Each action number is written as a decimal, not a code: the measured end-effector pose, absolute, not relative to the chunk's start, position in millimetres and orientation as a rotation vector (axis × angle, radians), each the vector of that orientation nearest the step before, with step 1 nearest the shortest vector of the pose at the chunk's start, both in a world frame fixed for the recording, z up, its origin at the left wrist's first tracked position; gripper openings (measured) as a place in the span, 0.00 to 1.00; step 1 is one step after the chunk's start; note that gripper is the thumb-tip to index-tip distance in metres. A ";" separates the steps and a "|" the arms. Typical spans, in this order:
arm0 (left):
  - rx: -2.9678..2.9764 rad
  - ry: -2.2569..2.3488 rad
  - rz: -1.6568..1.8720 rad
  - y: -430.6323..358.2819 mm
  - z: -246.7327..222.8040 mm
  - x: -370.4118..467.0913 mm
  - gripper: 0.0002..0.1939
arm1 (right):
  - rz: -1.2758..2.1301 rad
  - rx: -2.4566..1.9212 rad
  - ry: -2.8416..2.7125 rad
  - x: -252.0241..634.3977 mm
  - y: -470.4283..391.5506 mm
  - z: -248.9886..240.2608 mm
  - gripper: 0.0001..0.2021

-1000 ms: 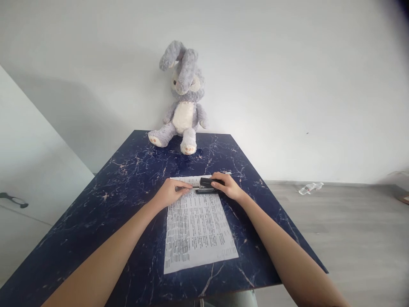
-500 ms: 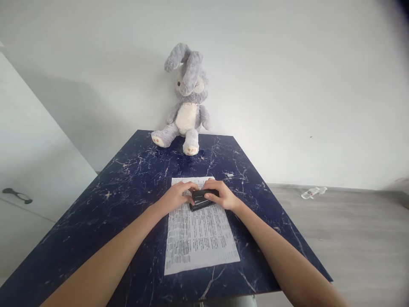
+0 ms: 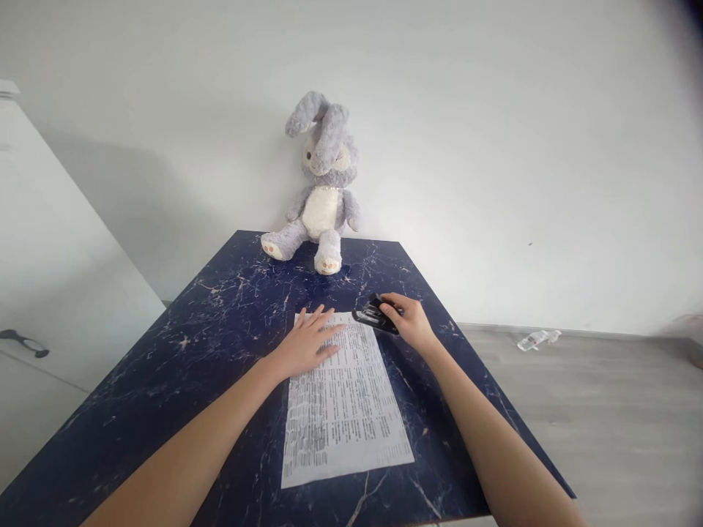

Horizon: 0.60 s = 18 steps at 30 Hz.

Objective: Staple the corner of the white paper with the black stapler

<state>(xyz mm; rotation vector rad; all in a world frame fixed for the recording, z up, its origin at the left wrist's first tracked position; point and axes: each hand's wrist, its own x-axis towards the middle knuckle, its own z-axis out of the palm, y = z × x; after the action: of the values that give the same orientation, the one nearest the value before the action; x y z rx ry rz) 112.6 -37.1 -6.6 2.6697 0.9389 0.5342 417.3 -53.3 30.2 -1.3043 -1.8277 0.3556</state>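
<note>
A printed sheet of paper (image 3: 351,410) lies on the dark blue marbled table (image 3: 242,439). Over its upper left part my left hand (image 3: 310,340) is spread flat, fingers apart, holding nothing. My right hand (image 3: 409,322) grips a black stapler (image 3: 376,315) at the sheet's upper right corner. The thumb lies along the near side of the stapler, whose front end points left toward my left hand. Part of the stapler's rear is hidden by my fingers. Whether the stapler touches the paper, I cannot tell.
At the far end of the table a grey plush rabbit (image 3: 320,208) sits against the wall. A white cabinet (image 3: 60,293) with a dark handle stands on the left. To the right, a clear plastic item (image 3: 539,339) lies on the grey floor (image 3: 582,410).
My right hand has carried the stapler right, toward the sheet's upper right corner. My left hand has let go of it and now lies spread on the paper. The view has tilted up slightly.
</note>
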 end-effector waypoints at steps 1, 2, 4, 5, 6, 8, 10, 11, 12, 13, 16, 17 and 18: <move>2.681 0.953 0.502 -38.1 -6.3 112.4 0.24 | 0.265 -1.365 -1.818 423.0 -50.7 29.4 0.14; 2.686 0.974 0.499 -39.0 -6.1 112.4 0.22 | 0.183 -1.420 -1.836 427.6 -48.6 28.2 0.14; 2.675 1.027 0.534 -40.3 -6.0 112.6 0.18 | 0.062 -1.512 -1.912 433.1 -46.0 25.3 0.14; 2.660 1.053 0.552 -40.6 -6.4 112.8 0.17 | 0.027 -1.544 -1.952 434.2 -45.4 23.7 0.13; 2.643 1.069 0.557 -40.6 -7.0 113.0 0.17 | 0.009 -1.563 -1.988 434.3 -45.2 22.2 0.13; 2.618 1.062 0.522 -40.0 -8.7 113.3 0.19 | 0.021 -1.560 -2.052 432.6 -45.3 19.6 0.12; 2.609 1.007 0.467 -39.0 -10.3 113.3 0.21 | 0.073 -1.523 -2.090 429.8 -45.3 17.4 0.12; 2.607 0.975 0.447 -38.6 -10.7 113.2 0.22 | 0.101 -1.501 -2.095 428.4 -45.0 16.4 0.12; 2.607 0.951 0.441 -38.3 -10.7 113.1 0.22 | 0.124 -1.481 -2.094 427.3 -44.7 15.4 0.12; 2.610 0.937 0.445 -38.1 -10.3 113.0 0.23 | 0.140 -1.464 -2.093 426.4 -44.2 14.6 0.12; 2.641 0.934 0.476 -38.4 -7.3 112.9 0.22 | 0.155 -1.438 -2.089 425.2 -43.0 13.3 0.12; 2.655 0.932 0.487 -38.6 -6.0 112.8 0.21 | 0.153 -1.438 -2.089 425.1 -42.8 13.3 0.12; 2.670 0.924 0.500 -38.8 -4.7 112.6 0.21 | 0.144 -1.443 -2.092 425.1 -42.9 13.5 0.12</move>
<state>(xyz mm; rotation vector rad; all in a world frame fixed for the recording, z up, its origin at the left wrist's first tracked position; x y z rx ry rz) 112.6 -38.8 -4.7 2.6699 0.9241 0.4999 425.1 -42.9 13.5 -1.4427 -2.0920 0.1443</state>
